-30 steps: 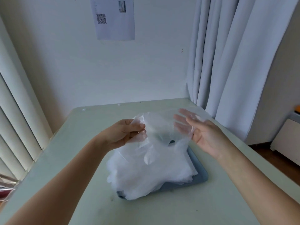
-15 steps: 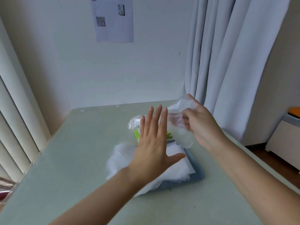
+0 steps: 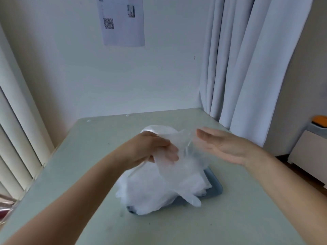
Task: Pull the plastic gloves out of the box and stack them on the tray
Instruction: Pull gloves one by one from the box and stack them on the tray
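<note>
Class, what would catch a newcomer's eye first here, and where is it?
The white heap of plastic gloves spilling over the blue tray in the middle of the table stands out first. Just above it, the left hand grips a clear glove, with the right hand held open beside it.

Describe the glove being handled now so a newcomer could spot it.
On the pale green table sits a blue-grey tray heaped with white plastic gloves. Just above that heap, the left hand grips one glove, the open right hand beside it. Unlike the piled ones, it hangs lifted and see-through, one finger drooping over the tray's near edge.
</note>
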The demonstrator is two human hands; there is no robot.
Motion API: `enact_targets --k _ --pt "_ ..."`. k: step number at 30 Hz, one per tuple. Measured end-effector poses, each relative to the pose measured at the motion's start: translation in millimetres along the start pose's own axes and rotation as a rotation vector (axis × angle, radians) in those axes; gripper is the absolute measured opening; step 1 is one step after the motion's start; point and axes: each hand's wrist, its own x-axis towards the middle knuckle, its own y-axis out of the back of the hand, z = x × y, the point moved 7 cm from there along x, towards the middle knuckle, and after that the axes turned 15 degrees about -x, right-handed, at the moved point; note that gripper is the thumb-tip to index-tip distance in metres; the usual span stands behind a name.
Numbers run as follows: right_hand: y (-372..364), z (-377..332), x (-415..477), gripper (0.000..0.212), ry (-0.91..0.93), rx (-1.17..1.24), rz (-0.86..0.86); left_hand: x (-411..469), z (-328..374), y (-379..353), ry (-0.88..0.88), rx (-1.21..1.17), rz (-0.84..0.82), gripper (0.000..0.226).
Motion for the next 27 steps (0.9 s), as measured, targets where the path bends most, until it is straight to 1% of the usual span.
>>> enact_targets --k 2,4,6,7,8,10,11,13,14,16,18,20,22,23,24,25,26,27 --pt "-11.2 19.8 11.1 0.096 -0.046 0.184 -0.154 5.7 -8.8 5.4 0.132 -0.103 -0.058 0.037" --pt "-17.3 37.5 22.8 0.072 -0.105 0.27 -0.195 12.6 -21.7 12.3 0.238 -0.128 -0.087 0.037" --pt "-17.4 50.7 34.3 0.034 -0.154 0.222 -0.129 22.3 -36.6 24.2 0.306 -0.091 -0.061 0.032" --pt "-15.9 56.4 40.0 0.018 -0.181 0.155 -0.07 28.8 -45.8 33.1 0.327 -0.028 -0.029 0.029" --pt "-13.3 62.5 44.7 0.008 -0.205 0.052 -0.008 34.4 -53.1 42.2 0.33 0.086 0.009 0.025" --pt "-9.7 77.4 54.5 0.016 -0.245 -0.209 0.101 46.1 -67.4 61.5 0.336 0.346 0.085 0.017" --pt "-7.7 85.7 58.6 0.02 -0.265 -0.34 0.139 50.6 -73.3 69.2 0.345 0.425 0.117 0.013" --pt "-7.6 103.1 66.9 0.024 -0.303 -0.532 0.165 58.2 -84.0 81.9 0.371 0.52 0.161 0.011" --pt "-8.8 108.5 68.7 0.023 -0.317 -0.565 0.171 60.2 -86.1 86.2 0.376 0.559 0.174 0.01" --pt "-9.2 114.7 70.5 0.023 -0.338 -0.599 0.199 65.1 -85.3 93.5 0.363 0.634 0.199 0.01" --pt "-9.5 116.1 70.2 0.02 -0.357 -0.55 0.227 70.3 -72.8 98.4 0.282 0.757 0.264 0.016" --pt "-11.9 120.9 69.8 0.021 -0.413 -0.41 0.228 71.9 -51.7 101.4 0.142 0.889 0.408 0.022" --pt "-14.6 122.0 69.5 0.021 -0.447 -0.358 0.203 64.6 -30.2 92.3 -0.046 1.023 0.557 0.031" --pt "-15.2 122.4 69.7 0.017 -0.454 -0.357 0.196 60.3 -23.0 80.0 -0.149 1.052 0.566 0.033" --pt "-15.3 121.9 69.6 0.012 -0.457 -0.362 0.195 56.1 -18.6 64.0 -0.247 1.044 0.531 0.032" --pt "-14.9 121.7 69.5 0.01 -0.455 -0.359 0.196 53.3 -19.5 46.0 -0.297 1.035 0.455 0.031" --pt "-14.1 121.2 69.7 0.009 -0.449 -0.363 0.196 52.6 -26.3 28.3 -0.302 1.04 0.357 0.032" --pt "-13.5 121.5 69.9 0.01 -0.442 -0.363 0.188 53.8 -39.5 13.2 -0.255 1.069 0.253 0.037"
